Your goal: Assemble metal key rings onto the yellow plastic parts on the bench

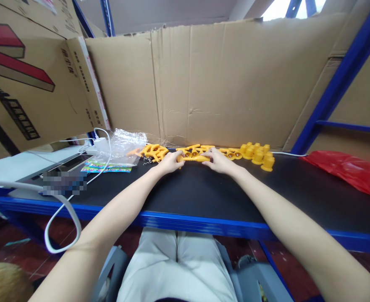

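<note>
Both my arms reach across a black tabletop (203, 188) to a row of yellow plastic parts at its far edge. My left hand (169, 162) and my right hand (219, 161) each pinch one end of a long yellow plastic piece (193, 158) lying between them. A pile of flat orange-yellow parts (153, 152) sits just left of my left hand. More flat parts (200, 148) lie behind the held piece. A cluster of yellow cup-shaped parts (258, 154) stands to the right of my right hand.
A cardboard wall (216, 84) closes the back of the table. A clear plastic bag (124, 142), a colourful card (106, 168) and white cables (61, 209) lie at the left. A red bag (348, 172) lies at the right. Blue shelf posts (336, 88) frame the right side.
</note>
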Available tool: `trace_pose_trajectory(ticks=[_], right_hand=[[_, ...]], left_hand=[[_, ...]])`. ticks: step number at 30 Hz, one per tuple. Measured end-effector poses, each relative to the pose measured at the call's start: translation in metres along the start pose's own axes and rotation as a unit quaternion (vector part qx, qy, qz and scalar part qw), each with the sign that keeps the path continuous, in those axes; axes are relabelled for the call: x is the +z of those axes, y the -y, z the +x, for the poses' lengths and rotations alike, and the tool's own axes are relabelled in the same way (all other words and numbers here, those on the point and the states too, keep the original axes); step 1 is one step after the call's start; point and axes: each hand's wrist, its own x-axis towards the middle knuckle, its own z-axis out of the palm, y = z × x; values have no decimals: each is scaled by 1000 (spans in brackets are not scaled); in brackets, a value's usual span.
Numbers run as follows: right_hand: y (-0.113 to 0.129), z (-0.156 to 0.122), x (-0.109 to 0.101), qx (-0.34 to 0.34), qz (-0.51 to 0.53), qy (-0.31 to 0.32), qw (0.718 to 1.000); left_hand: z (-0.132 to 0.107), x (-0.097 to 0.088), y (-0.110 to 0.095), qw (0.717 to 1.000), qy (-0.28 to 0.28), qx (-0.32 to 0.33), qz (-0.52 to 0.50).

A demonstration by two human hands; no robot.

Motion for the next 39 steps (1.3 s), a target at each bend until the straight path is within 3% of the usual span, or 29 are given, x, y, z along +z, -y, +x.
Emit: trace_pose_trajectory(ticks=[4,8,17,22,26,31,39], right_hand=[[-3,1,0,-11,26,-12,1000],[-8,3,-2,36,133,3,990],[-12,0,-4,120,375,85,915],[-8,-1,-5,179,404,109,891],[-10,-4,-7,171,450,112,869],[-12,-5,-7,148,475,124,858],[-6,-1,-2,205,474,141,845]], left_hand=[[0,-1,1,1000,-5,11,9],[1,-1,7,1000,4,0,28],[-1,-4,7,999,-3,20,50],[0,-2,8,999,7,20,49],[1,0,9,998,4,7,61],[0,-1,9,998,-3,21,62],[0,-3,8,998,-3,17,55]])
